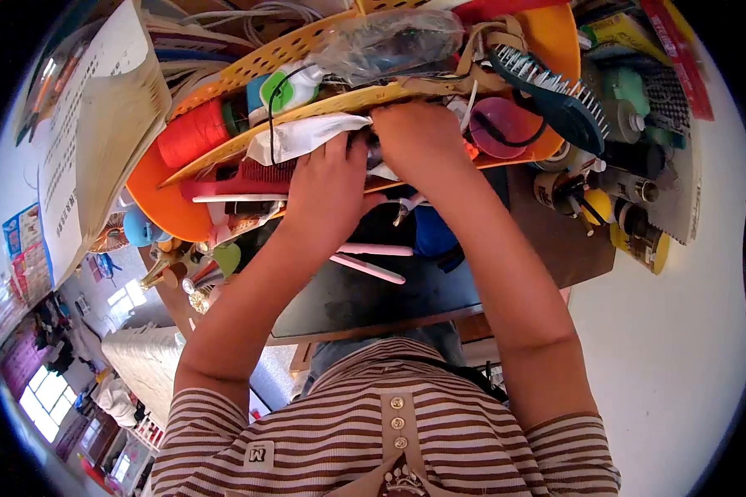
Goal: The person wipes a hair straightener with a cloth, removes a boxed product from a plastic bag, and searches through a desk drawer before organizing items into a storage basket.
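Observation:
Both of my hands are in the front compartment of an orange basket (153, 207) full of small items. My left hand (331, 178) is beside a crumpled white packet (302, 139), its fingertips dipping among the contents. Close to its right, my right hand (414, 137) reaches down with its fingers hidden inside the basket. What either hand holds cannot be made out. A red comb (261, 176) lies left of my left hand, near a spool of red thread (192, 134). A pink round item (506, 126) and a dark hairbrush (551, 99) are to the right of my right hand.
A pink-handled tool (369, 263) lies on the dark tabletop (331, 302) below the basket. Bottles and jars, one with a yellow part (597, 205), crowd the right side. An open book (99, 141) stands at the left. A clear plastic bag (389, 41) tops the basket's rear.

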`<state>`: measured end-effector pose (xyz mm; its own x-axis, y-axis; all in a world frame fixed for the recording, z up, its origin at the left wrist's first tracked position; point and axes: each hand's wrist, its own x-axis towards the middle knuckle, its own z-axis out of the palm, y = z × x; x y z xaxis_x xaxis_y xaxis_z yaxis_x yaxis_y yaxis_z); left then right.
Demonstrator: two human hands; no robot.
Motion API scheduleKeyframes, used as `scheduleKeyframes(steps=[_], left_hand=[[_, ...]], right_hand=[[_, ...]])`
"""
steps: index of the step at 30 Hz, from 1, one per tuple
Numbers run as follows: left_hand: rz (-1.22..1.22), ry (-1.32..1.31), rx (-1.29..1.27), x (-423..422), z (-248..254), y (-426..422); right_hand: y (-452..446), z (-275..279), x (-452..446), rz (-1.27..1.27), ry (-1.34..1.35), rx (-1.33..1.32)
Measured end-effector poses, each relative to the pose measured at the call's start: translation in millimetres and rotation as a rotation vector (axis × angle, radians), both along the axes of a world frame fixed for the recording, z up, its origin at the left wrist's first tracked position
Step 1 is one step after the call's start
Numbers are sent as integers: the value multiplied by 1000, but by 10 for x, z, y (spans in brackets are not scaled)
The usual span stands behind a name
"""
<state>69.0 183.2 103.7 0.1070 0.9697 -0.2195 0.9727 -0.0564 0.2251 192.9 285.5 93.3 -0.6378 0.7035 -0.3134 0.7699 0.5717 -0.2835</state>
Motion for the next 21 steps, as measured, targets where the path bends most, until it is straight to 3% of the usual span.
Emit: scheduleKeyframes(steps=[4, 6, 10, 13, 15, 21], left_hand=[[52, -108, 123, -23, -53, -110], [38, -186, 223, -60, -73, -150], [-37, -161, 200, -85, -92, -91], [-12, -54, 150, -88, -97, -41], [28, 20, -54, -98, -9, -4], [-13, 63, 45, -169, -11, -84]], right_hand=[[31, -170, 45, 59, 194, -79], [127, -260, 156, 172, 319, -282], [250, -114, 304, 133, 453, -472], [270, -21, 277, 150, 329, -428], [242, -98, 196, 90, 75, -175], [131, -248, 31, 85, -103, -68]])
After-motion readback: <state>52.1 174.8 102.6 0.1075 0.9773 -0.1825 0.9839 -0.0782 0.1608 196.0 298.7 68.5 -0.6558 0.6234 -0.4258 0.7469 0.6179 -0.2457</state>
